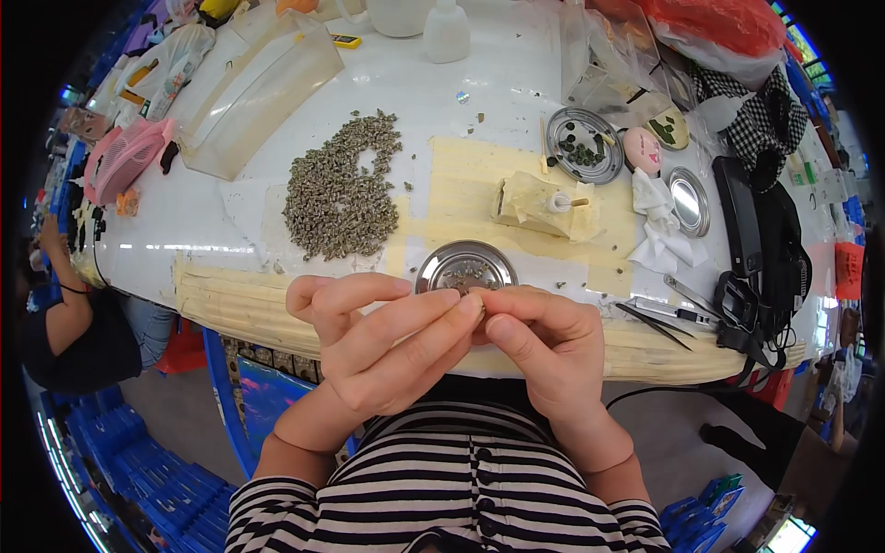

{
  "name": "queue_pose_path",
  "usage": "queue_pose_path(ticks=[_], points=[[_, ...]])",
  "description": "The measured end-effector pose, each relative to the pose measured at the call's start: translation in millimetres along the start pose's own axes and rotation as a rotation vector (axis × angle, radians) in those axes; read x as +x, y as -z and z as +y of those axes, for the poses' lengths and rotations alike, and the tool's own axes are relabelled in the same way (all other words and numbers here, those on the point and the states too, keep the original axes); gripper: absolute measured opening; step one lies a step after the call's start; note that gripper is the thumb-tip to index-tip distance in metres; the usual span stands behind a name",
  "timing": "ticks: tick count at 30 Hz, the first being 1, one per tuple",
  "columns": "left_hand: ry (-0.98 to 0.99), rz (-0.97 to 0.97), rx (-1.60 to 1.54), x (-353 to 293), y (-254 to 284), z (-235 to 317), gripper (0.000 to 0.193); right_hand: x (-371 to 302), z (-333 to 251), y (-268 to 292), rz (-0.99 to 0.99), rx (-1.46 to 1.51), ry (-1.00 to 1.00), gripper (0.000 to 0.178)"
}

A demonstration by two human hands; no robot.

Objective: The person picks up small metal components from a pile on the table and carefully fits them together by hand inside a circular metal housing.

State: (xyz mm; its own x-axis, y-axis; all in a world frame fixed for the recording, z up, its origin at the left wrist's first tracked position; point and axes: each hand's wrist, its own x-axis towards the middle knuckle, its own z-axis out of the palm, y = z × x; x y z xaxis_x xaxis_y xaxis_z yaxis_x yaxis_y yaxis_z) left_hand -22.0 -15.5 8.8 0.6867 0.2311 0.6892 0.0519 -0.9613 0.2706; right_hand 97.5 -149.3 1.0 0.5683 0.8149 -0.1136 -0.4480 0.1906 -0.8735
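My left hand (392, 336) and my right hand (539, 346) meet at the table's near edge. Thumb and forefinger of each are pinched together around something tiny, mostly hidden by the fingertips. Just beyond them sits a round metal dish (433, 261) with a few small grey pieces in it. To the left of the dish lies a large heap of small grey-metallic pieces (341, 198), spread over the white table. A block wrapped in cream tape (525, 210), with a small white roller and stick on top, stands beyond my right hand.
Tweezers (653, 324), a utility knife (668, 311) and a black bag (770, 240) lie at right. A metal dish of dark green bits (616, 166) and crumpled tissue (656, 221) are farther back. A clear plastic trough (253, 101) and pink basket (124, 158) occupy the left. Another person's arm (69, 276) shows far left.
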Motion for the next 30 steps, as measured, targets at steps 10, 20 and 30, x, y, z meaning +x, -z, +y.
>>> queue_pose_path(ticks=[10, 20, 30], points=[[-0.088, -0.023, -0.036, -2, 3, -4, 0.033, 4, -9, 15, -0.185, 0.175, -0.187, 0.015], [0.036, -0.087, 0.070, 7, 5, 7, 0.028, 0, 0, 3, 0.005, -0.604, 0.473, 0.016], [0.132, -0.017, -0.106, 6, -5, -1, 0.026, 8, 5, -3, 0.062, -1.061, 0.822, 0.025]])
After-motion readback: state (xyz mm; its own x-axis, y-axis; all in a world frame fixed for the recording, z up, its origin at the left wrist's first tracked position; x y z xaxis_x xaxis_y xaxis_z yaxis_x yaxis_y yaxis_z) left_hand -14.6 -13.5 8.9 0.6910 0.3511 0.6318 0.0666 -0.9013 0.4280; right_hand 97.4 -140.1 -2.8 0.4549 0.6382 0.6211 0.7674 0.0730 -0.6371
